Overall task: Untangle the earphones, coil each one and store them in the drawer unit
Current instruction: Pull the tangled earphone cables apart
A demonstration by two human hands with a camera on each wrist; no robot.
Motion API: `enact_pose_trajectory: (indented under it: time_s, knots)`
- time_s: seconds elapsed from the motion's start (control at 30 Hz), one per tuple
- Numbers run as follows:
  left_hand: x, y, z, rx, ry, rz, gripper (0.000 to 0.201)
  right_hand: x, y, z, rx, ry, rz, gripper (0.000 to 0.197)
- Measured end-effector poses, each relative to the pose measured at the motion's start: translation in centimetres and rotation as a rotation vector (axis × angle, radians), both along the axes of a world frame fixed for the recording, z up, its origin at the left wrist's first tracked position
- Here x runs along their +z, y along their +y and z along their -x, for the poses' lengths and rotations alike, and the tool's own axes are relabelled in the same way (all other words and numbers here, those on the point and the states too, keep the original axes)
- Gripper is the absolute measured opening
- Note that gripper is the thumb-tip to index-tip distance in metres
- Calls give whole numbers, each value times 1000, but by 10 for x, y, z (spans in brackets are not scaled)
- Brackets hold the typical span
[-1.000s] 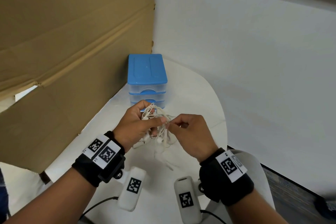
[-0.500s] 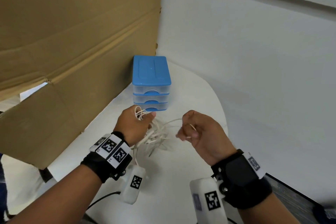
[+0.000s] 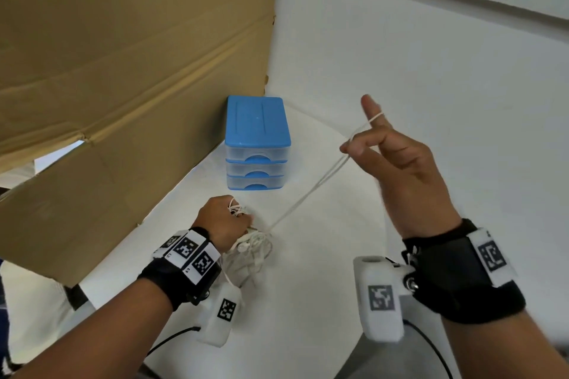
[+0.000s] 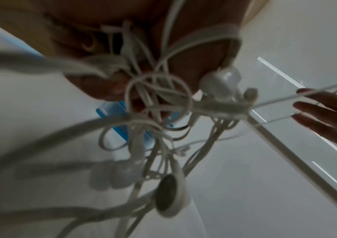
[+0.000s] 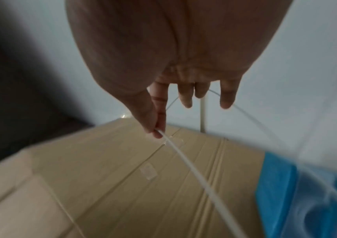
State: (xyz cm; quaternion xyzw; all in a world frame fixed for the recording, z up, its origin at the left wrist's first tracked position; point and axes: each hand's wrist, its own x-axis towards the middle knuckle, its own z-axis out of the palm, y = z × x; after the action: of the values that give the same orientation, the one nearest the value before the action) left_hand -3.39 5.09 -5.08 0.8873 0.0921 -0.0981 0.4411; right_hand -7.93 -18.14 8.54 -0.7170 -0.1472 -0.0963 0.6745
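I noted the bench (image 3: 308,301) carrying the blue drawer unit (image 3: 258,144) at its far end, against the cardboard (image 3: 123,71); all three drawers looked closed, so nothing seemed stored yet. The earphones (image 3: 254,244) remained a knotted bundle just in front of the unit, gripped in my left hand (image 3: 223,221), fingers curled round the wires. One doubled strand (image 3: 308,194) ran taut up to my right hand (image 3: 409,175), pinched between thumb and forefinger, looped over a raised finger. My judgement: untangling barely begun; coiling and storing all still to do.
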Motion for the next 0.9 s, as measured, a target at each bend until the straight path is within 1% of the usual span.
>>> enact_pose_trajectory:
  time_s: [0.07,0.13,0.23,0.3,0.4,0.47,0.53,0.57,0.6,0.7,0.77,0.83,0.9]
  knots:
    - [-1,3,-2,15,5,-13,22,0,-8,-3,-132,-95,265,7]
    - [-1,7,-4,74,-1,-20,15,-2,-17,-4,-196,-180,433,10]
    - [1,13,-4,177,-12,-18,14,-7,-20,2,-184,-189,503,14]
    - [1,15,-5,208,-20,7,15,-12,-21,6,-237,-221,544,11]
    - [0,17,-7,256,-25,15,14,-13,-23,11,-391,-430,738,10]
    - [-2,19,-8,264,-23,2,12,-12,-24,12,-454,-572,872,10]
    - [-3,20,-8,270,-14,31,12,-15,-24,11,-463,-613,909,9]
    - [-4,19,-8,281,-6,78,12,-19,-24,10,-450,-577,878,7]
    - [-3,18,-8,296,1,143,13,-25,-24,8,-439,-504,822,7]
    - [2,10,-7,342,19,362,24,-50,-25,2,-456,-224,635,10]
    - [8,5,-6,368,34,491,28,-69,-26,-1,-479,-48,561,10]
    - [14,1,-6,376,40,579,25,-83,-23,-1,-476,171,581,7]
    - [19,-1,-7,374,61,638,22,-95,-18,1,-449,334,687,15]
